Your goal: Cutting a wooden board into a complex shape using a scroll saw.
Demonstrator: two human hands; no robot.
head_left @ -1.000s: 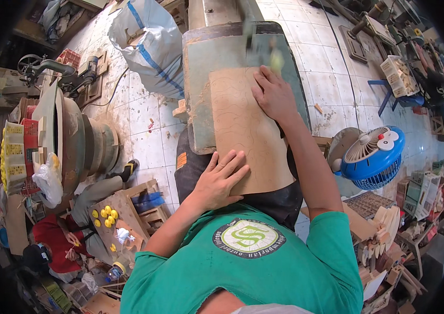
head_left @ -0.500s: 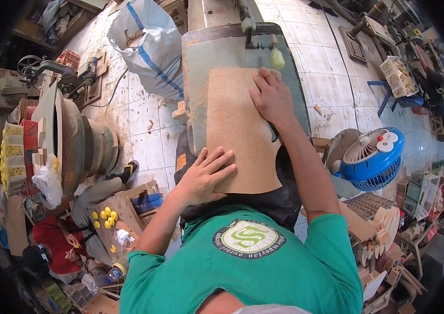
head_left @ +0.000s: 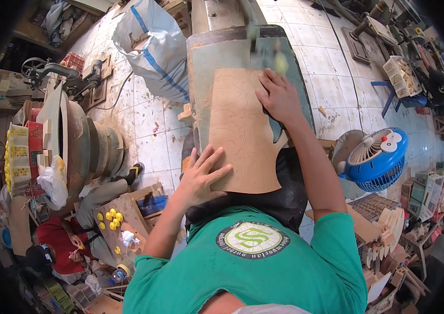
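Mid-frame, left hand [head_left: 202, 177] and right hand [head_left: 280, 98] lay on board [head_left: 245, 133] overhanging tabletop [head_left: 201, 65], fingers unclenched; flat, even pressure seemed best.

The brown sheet [head_left: 243, 131] looks like smooth, matt board; the blue fan [head_left: 373, 161] is glossy plastic.

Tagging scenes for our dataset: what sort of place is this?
Probably a woodworking shop: a board marked with curved outlines lies partly on a work table, shaped wood pieces are piled at right, and a machine with a wheel stands at left.
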